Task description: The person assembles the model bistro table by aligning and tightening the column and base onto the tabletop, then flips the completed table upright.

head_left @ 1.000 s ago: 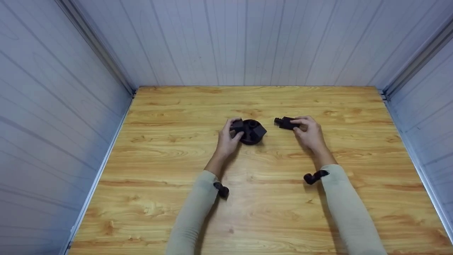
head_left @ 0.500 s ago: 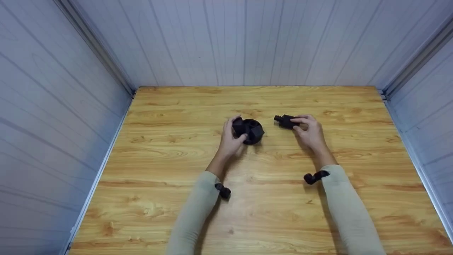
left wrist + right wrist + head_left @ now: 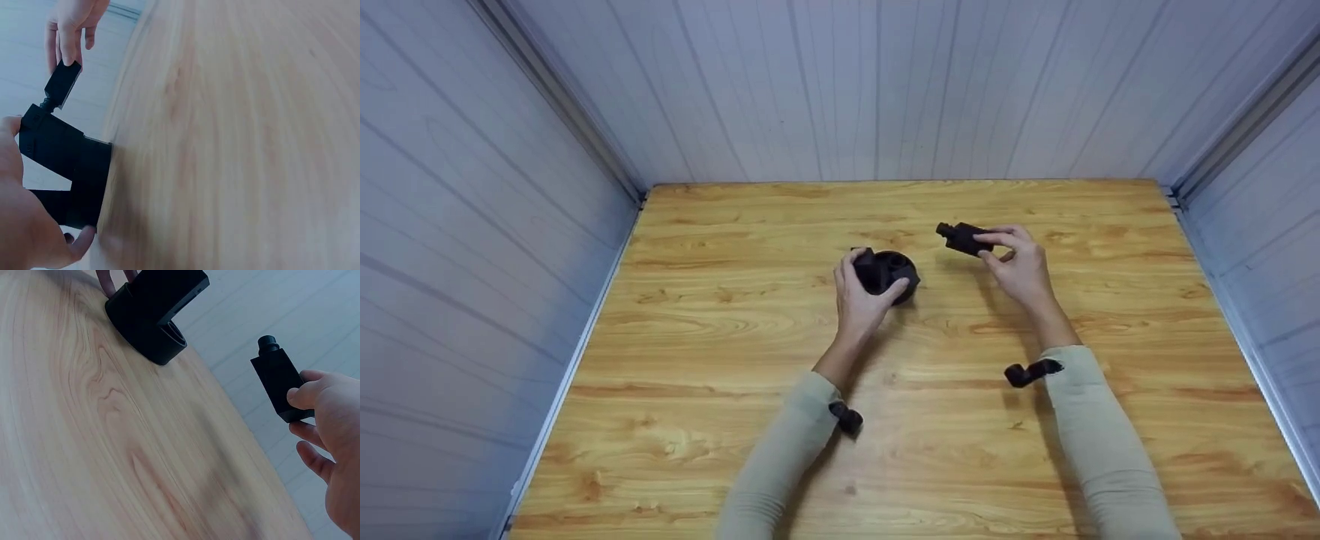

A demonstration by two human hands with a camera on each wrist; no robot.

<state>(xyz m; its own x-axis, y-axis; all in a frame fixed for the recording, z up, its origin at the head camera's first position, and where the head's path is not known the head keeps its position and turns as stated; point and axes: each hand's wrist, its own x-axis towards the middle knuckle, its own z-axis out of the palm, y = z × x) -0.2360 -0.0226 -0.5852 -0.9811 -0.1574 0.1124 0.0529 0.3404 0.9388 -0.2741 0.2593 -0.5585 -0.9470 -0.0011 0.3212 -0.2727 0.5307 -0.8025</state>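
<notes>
My left hand point(image 3: 861, 306) grips a black round base point(image 3: 913, 268) that carries angled blocks and a round socket. Its fingers wrap the block on the left, and the thumb reaches over the near side. In the left wrist view the base point(image 3: 90, 197) stands on edge in the tilted picture, with a block rising from it. To the right, my right hand point(image 3: 1021, 264) pinches a black rectangular block point(image 3: 966, 238) between thumb and fingers. A stepped round peg point(image 3: 268, 343) sticks out of this block's far end. The block hangs above the table, apart from the base.
A wood-patterned table point(image 3: 720, 322) lies beneath both hands. Pale panelled walls point(image 3: 840, 90) enclose it at the back and both sides. Small black wrist cameras point(image 3: 847, 418) are fixed on the sleeves.
My right hand has lifted the pegged block up and away from me. My left thumb has slid right across the base, and the left hand has shifted slightly right around it.
</notes>
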